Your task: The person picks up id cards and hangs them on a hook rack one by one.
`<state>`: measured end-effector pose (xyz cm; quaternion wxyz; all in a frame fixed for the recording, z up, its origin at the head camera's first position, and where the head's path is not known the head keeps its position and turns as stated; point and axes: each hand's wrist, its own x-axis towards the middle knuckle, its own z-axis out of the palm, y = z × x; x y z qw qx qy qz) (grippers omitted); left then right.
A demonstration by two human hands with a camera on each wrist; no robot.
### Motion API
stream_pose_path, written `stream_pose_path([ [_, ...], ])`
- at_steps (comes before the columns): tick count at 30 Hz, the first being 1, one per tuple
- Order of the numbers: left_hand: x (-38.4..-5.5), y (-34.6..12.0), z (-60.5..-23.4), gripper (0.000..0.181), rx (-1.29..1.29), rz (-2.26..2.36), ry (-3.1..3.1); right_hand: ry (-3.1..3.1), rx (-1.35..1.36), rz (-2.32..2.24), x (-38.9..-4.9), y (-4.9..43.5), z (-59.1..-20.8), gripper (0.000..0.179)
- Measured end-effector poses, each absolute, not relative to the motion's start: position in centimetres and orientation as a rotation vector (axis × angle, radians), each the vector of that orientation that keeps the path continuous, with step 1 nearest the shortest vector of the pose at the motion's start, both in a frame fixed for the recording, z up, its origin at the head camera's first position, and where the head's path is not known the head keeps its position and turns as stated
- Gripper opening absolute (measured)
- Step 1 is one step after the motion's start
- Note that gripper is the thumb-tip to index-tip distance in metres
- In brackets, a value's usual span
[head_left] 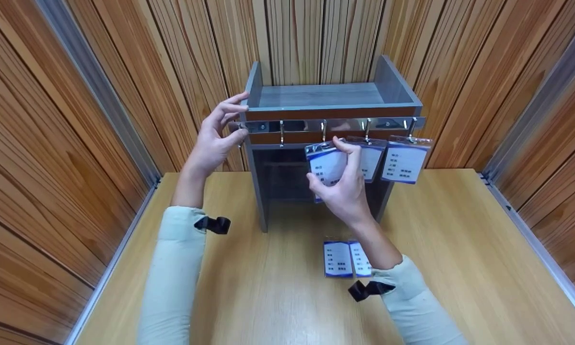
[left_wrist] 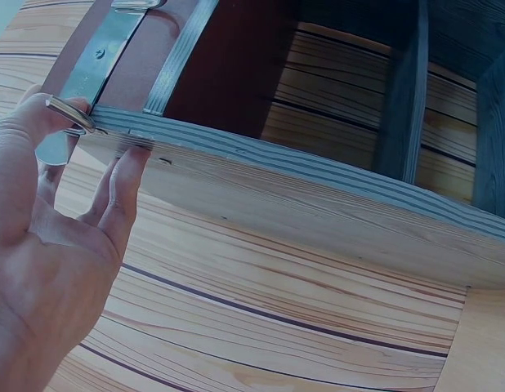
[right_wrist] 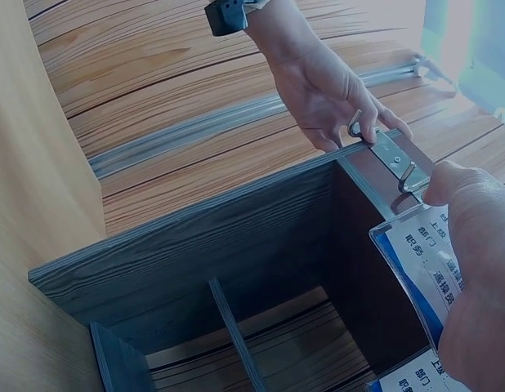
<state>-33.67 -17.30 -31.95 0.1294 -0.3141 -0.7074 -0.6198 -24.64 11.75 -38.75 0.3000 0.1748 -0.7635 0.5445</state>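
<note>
With the left hand (head_left: 212, 143) pinching the end of the hook rail (head_left: 299, 125), apparently as a brace, the right hand (head_left: 343, 186) pinches a badge (head_left: 324, 165) just below the middle hook (head_left: 323, 128), its top edge best kept level and square to the metal.

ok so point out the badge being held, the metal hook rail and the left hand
Held badge (head_left: 327, 166): head view, on its white card.
Metal hook rail (head_left: 345, 125): head view, on its bare metal face.
Left hand (left_wrist: 60, 257): left wrist view, on the palm.
</note>
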Motion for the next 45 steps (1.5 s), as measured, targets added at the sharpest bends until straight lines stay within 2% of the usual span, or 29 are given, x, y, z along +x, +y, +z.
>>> stream_pose_path([
  [45, -34.0, -17.4, -32.1, 0.036, -0.924, -1.782, -2.04, -2.044, 0.39, 1.35, -26.3, 11.6, -39.8, 0.062],
])
